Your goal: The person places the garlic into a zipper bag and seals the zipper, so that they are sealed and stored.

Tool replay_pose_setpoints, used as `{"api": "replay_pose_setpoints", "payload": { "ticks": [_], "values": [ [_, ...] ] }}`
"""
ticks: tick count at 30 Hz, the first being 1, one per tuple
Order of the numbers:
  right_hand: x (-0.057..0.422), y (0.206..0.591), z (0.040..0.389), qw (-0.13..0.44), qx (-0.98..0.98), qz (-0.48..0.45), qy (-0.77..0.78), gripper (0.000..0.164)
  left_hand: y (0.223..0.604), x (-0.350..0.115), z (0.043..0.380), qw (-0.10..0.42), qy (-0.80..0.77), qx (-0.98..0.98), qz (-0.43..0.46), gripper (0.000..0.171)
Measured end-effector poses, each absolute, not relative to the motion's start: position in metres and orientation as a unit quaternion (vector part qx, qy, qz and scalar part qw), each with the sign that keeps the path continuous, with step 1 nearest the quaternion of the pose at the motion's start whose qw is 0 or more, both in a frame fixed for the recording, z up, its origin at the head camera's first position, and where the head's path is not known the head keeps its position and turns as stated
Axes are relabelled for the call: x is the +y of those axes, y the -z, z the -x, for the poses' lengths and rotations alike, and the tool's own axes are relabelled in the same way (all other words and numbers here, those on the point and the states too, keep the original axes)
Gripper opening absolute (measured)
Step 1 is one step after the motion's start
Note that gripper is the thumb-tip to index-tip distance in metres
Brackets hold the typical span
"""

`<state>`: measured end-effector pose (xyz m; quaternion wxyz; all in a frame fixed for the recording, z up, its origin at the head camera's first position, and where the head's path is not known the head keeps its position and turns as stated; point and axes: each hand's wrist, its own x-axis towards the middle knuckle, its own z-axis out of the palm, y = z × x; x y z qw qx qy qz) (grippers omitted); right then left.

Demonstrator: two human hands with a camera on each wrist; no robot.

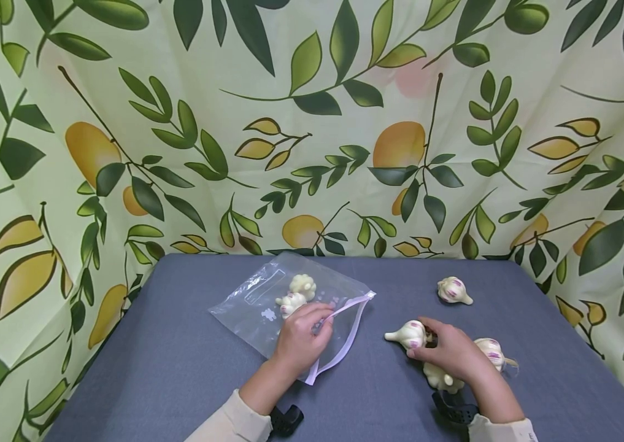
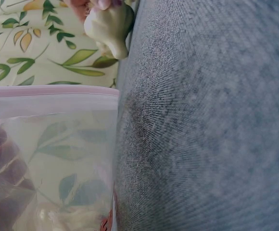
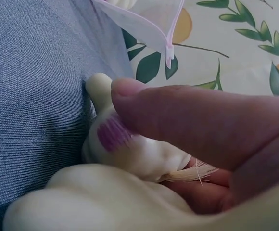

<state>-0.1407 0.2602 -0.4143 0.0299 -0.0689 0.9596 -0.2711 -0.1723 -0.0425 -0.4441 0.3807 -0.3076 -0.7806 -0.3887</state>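
A clear zip bag (image 1: 242, 307) with a pale pink zip edge lies on the table, two garlic bulbs (image 1: 303, 285) inside it. My left hand (image 1: 300, 337) pinches the bag's rim near the middle of the opening. In the left wrist view its fingers (image 2: 7, 168) show through the clear plastic. To the right, my right hand (image 1: 452, 350) grips a garlic bulb (image 1: 412, 335) with purple patches, thumb on the near side. The right wrist view shows the thumb (image 3: 178, 113) across this bulb, its dry roots turned toward the palm.
Two more garlic bulbs, one whitish (image 1: 442, 379) and one purple-streaked (image 1: 489, 351), lie beside and partly under my right hand. Another bulb (image 1: 453, 290) sits farther back on the right. Grey cloth covers the table (image 1: 179, 356); a leaf-patterned curtain (image 1: 312, 147) hangs behind it.
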Motion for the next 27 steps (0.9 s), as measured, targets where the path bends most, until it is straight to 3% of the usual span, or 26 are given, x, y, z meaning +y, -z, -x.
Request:
{"api": "replay_pose_setpoints", "payload": {
  "ticks": [10, 27],
  "values": [
    [0.258, 0.409, 0.14, 0.001, 0.961, 0.041, 0.274, 0.075, 0.445, -0.043, 0.172, 0.378, 0.39, -0.781, 0.307, 0.011],
    [0.25, 0.399, 0.137, -0.081, 0.941, 0.069, 0.32, 0.072, 0.445, -0.042, 0.172, 0.376, 0.394, -0.782, 0.302, 0.011]
  ]
}}
